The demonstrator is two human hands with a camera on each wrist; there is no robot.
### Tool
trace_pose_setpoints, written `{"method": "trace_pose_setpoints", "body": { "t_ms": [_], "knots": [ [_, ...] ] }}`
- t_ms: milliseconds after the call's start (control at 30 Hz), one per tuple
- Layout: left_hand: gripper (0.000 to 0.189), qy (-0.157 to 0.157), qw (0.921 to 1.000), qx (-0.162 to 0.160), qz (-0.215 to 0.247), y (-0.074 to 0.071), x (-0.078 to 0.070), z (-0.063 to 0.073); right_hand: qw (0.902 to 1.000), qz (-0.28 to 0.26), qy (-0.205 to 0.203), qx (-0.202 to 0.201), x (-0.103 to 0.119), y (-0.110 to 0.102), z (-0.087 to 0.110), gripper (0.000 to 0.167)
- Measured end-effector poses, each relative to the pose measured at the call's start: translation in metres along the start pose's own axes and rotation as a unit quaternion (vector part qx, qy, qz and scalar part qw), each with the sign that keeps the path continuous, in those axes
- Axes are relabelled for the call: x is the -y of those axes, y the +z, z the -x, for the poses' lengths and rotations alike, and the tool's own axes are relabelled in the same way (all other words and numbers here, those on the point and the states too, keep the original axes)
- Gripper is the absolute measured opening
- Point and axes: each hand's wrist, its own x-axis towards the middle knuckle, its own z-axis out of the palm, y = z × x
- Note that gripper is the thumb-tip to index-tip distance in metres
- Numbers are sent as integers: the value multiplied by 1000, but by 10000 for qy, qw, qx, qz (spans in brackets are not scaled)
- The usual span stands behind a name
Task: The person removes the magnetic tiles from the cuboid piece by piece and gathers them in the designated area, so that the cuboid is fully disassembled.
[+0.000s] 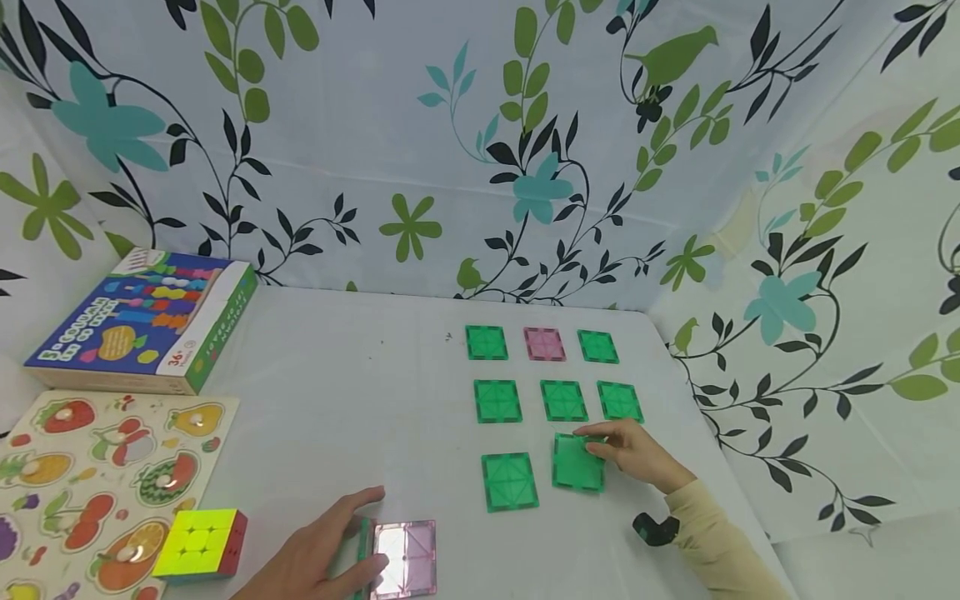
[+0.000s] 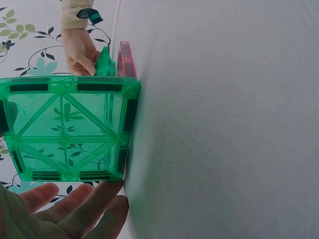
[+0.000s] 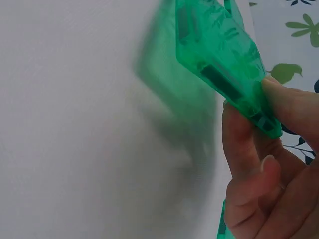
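Note:
My right hand [image 1: 633,450] pinches a translucent green magnetic tile [image 1: 576,464] by its corner. Thumb on one side and fingertips on the other show in the right wrist view, where the tile [image 3: 219,55] hangs tilted over the white surface. Near the front edge, my left hand [image 1: 322,542] holds another green tile [image 2: 89,114] upright, its thumb reaching over the top and its fingers along the far edge. Right beside it lies a pink tile [image 1: 420,558], partly covered by the left thumb.
Tiles lie in rows at the right, among them a green tile [image 1: 510,482] and a pink tile [image 1: 543,343]. At the left are a puzzle box [image 1: 142,321], a fruit-picture board [image 1: 97,475] and a yellow-topped cube puzzle [image 1: 198,537]. Patterned cloth [image 1: 360,150] stands behind.

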Motion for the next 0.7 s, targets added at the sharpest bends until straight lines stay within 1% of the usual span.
{"method": "trace_pose_setpoints", "body": {
  "t_ms": [133,233,367,467,600,700],
  "knots": [
    [72,-24,10000,-12,-32,0,-1,1,9998,86,150,-65,-3,2,1,34],
    [72,-31,10000,-22,-60,0,-2,1,9997,204,142,-78,-4,5,2,46],
    [73,-26,10000,-5,-62,0,-2,1,9989,457,-95,-60,-4,10,5,71],
    [73,-14,10000,-4,-46,-1,-2,1,9969,709,-326,-112,-3,12,7,80],
    [73,18,10000,-25,-50,0,-2,1,9936,978,-541,-149,-3,13,9,84],
    [72,18,10000,-24,-55,0,-2,1,9914,1178,-546,-169,-4,14,10,83]
  ]
}}
